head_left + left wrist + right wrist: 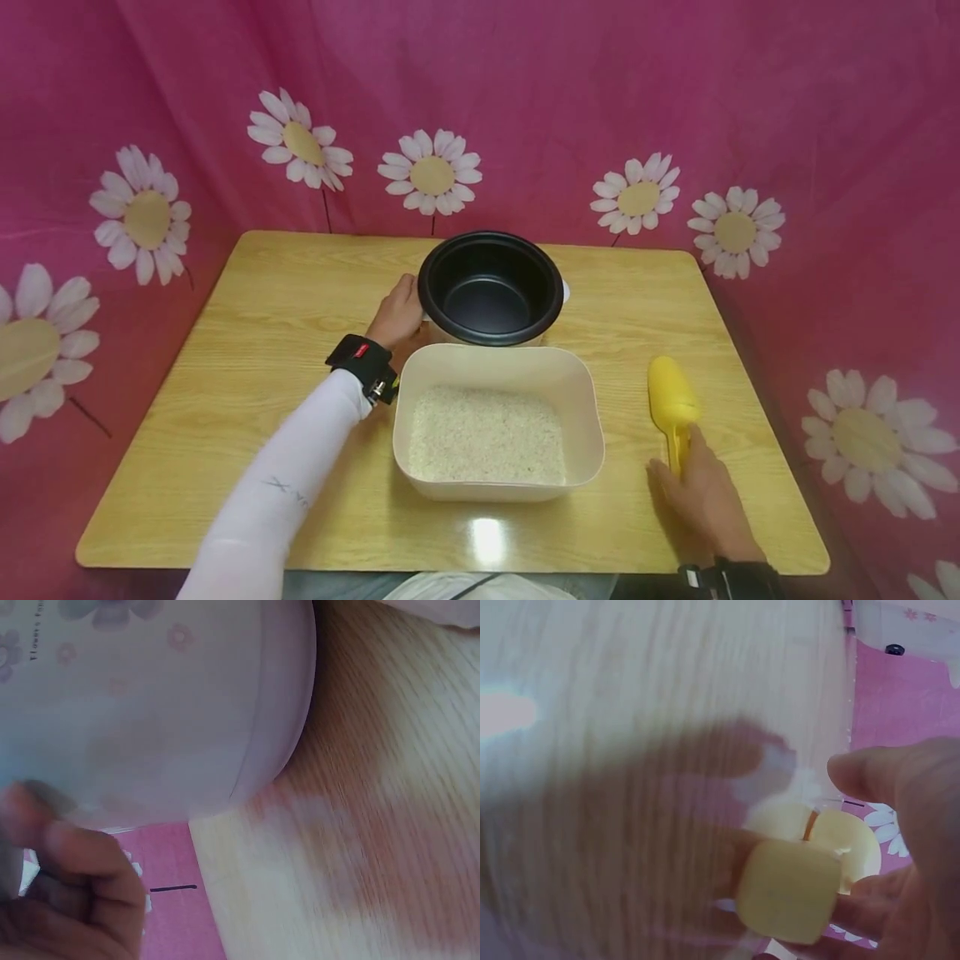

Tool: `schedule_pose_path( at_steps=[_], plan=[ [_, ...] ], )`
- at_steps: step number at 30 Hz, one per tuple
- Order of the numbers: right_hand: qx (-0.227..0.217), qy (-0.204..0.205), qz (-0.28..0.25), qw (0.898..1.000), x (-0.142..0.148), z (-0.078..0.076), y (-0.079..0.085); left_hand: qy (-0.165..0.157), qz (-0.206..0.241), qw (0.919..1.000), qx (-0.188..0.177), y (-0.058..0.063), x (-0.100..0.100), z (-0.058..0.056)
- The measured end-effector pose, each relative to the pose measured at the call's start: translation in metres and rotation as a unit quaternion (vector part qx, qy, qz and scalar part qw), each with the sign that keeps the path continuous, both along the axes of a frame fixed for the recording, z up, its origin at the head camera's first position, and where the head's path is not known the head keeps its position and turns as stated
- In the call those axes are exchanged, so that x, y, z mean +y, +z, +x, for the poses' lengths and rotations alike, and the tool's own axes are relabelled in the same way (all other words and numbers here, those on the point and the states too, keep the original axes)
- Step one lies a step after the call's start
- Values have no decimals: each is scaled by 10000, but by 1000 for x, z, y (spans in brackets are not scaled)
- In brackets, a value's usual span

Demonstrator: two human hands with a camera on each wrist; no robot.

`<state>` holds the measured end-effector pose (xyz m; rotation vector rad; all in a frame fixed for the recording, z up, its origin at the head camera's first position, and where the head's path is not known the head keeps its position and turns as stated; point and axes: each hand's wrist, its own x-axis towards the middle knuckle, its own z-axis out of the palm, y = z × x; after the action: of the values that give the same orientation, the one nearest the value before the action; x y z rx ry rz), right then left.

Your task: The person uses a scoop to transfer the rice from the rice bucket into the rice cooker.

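One hand (pixel 397 315), the left, grips the pot (pixel 491 304); the right hand (pixel 708 498), thumb wide, should wrap the scoop (pixel 672 400) firmly.

Head cam, worn above the near side of the tabletop (pixel 247 350), looks fwd & down, far enough back to catch all four corners plus the far pink curtain (pixel 540 75). L wrist cam, turned sideways, sits v. close to the pot (pixel 165 727), w/ the left hand (pixel 105 919) in one corner. R wrist cam, also tilted, faces over the wood to the curtain, the yellow scoop (pixel 787 892) up close. Head & L wrist share pot & left hand; head & R wrist, scoop & right hand (pixel 930 832).
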<state>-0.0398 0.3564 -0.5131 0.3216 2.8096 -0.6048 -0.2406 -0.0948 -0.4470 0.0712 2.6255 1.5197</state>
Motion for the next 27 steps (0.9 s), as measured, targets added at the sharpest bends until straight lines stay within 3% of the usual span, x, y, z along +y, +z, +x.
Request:
schedule_pose_path(
  at_steps=[5,14,20,27],
  plan=[
    [-15,-384,178,9991,-5,-1,-4,119,215,9997,40,-3,2,-2],
    [465,-836,348,9948,-11,-5,-12,255,212,9993,146,-7,3,-2],
    [314,-1167,312,9922,-13,-8,-16,322,309,9989,144,-9,4,-1],
    [-15,-1074,263,9939,-12,-11,-17,326,415,9985,122,-11,3,-4]
  ],
)
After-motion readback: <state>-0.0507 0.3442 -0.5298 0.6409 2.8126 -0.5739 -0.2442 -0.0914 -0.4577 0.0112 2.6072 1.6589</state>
